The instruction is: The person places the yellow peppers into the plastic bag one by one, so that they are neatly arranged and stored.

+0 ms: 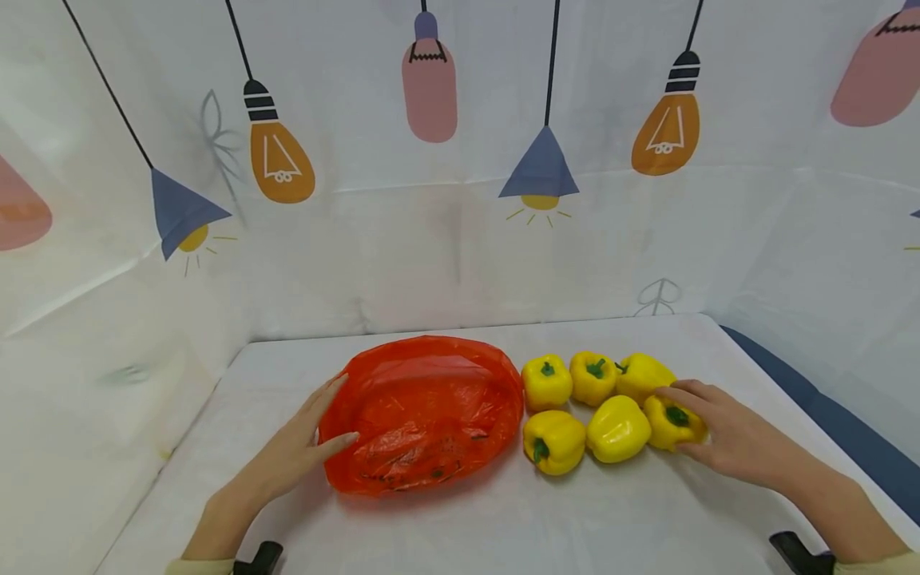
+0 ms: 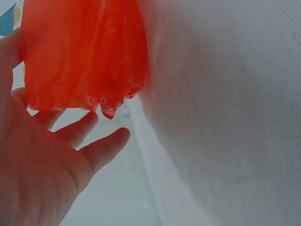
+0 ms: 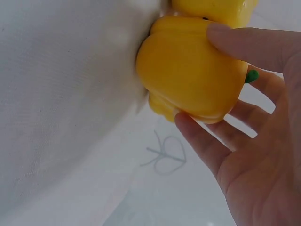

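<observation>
A red plastic bag point(image 1: 424, 415) lies on the table, its wide rim spread into an oval. My left hand point(image 1: 298, 447) is at the bag's left side with fingers and thumb apart; in the left wrist view its extended fingers reach beside and behind the red plastic point(image 2: 84, 56). Right of the bag, several yellow bell peppers with green stems stand in two rows. At the right end of the front row, my right hand point(image 1: 726, 427) grips one yellow bell pepper point(image 3: 193, 70) between thumb and fingers. That pepper's underside is hidden.
The other peppers, such as the front-left one point(image 1: 555, 443) and the back-left one point(image 1: 546, 383), sit close together beside the bag. A white cloth covers the table point(image 1: 503, 527). Behind it hangs a white sheet point(image 1: 402, 255) printed with lamps.
</observation>
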Demonstrator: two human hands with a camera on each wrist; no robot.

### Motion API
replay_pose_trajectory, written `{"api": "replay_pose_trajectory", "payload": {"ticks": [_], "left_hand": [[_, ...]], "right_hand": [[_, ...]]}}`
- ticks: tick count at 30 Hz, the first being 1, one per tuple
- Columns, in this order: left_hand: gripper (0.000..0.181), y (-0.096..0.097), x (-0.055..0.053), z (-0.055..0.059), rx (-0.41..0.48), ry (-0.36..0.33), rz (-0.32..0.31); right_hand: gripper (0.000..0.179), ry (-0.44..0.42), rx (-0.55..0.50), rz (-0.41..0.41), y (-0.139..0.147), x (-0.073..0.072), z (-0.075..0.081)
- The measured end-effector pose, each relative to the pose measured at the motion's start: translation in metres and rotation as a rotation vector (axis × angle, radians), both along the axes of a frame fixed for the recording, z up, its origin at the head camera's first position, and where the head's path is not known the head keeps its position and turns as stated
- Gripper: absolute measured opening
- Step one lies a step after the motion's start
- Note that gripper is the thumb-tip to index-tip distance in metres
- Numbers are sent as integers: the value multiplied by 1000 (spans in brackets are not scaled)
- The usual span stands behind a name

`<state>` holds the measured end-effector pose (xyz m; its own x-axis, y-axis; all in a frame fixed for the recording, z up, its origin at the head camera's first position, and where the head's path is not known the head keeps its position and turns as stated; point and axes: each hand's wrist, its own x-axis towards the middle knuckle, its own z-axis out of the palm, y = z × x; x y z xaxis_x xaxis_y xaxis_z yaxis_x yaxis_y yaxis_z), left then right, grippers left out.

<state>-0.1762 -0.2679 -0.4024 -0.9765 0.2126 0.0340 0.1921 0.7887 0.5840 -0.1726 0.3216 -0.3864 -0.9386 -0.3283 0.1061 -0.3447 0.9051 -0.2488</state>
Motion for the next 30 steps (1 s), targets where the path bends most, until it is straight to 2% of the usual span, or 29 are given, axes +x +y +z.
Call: {"api": "replay_pose_trajectory", "payload": {"ticks": [7, 12, 18, 24, 30], "left_hand": [[90, 1, -2, -2, 46, 47, -61], [93, 2, -3, -1, 46, 84, -70], [95, 4, -3, -2, 38, 77, -59], [95, 4, -3, -2, 50, 46, -49], [97, 4, -4, -1, 42, 59, -52]], "right_hand": [[69, -2, 18, -20, -2, -4, -1], [68, 19, 23, -14, -3, -6, 2], [68, 90, 16, 6, -5, -8, 19], [72, 168, 11, 62, -9, -12, 36], [73, 219, 19, 96, -19, -18, 50]]}}
